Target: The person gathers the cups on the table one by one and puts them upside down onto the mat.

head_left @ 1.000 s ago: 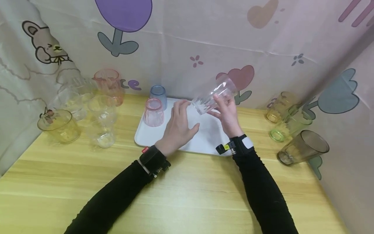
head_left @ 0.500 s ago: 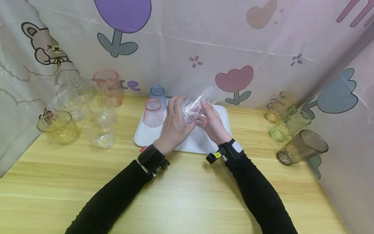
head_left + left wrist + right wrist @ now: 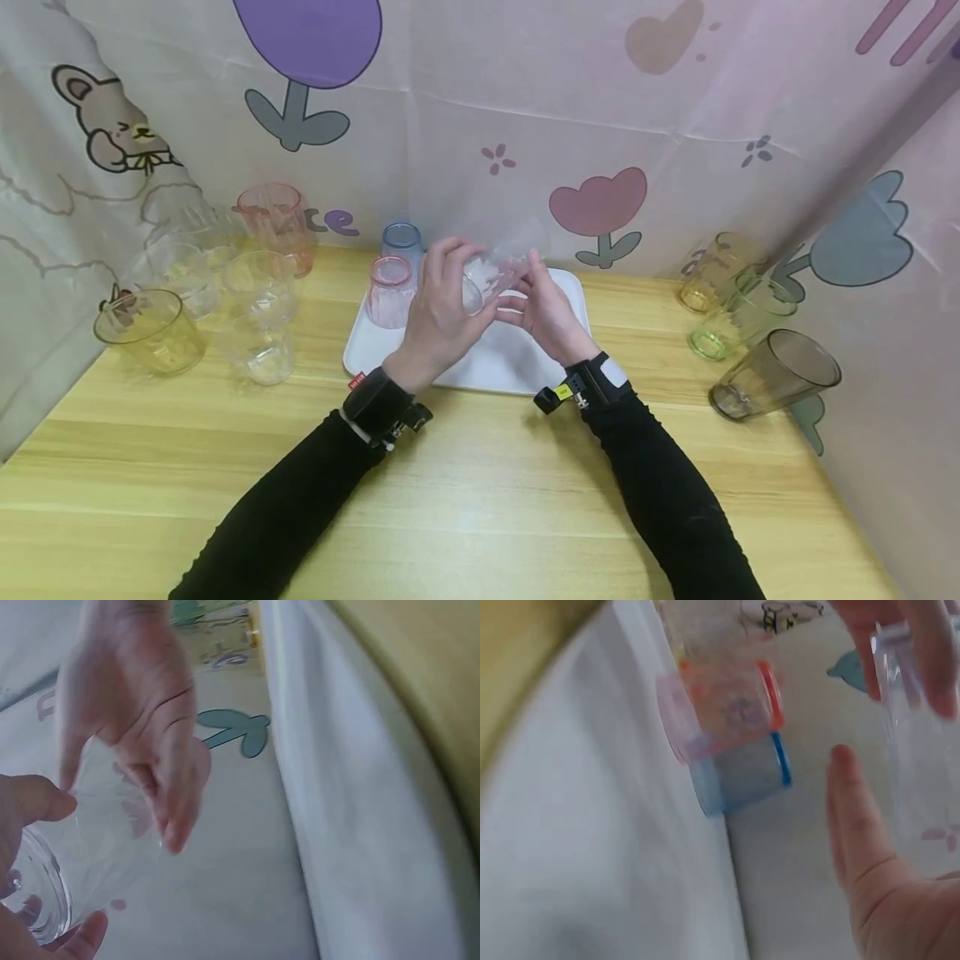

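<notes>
This looks like a staged recording corner rather than a lived-in room, perhaps set up in a home or a small studio. A pale cloth backdrop (image 3: pixel 525 108) printed with tulips, hearts and a cartoon rabbit (creased along its fold lines) hangs on three sides of a light wooden bench (image 3: pixel 480 483). Plastic tumblers (image 3: pixel 187 292) in clear, yellow and pink stand grouped at the left, more tumblers (image 3: pixel 750 333) lie at the right, and a white tray (image 3: pixel 510 367) sits in the middle. Both wrists carry strapped-on cameras.
</notes>
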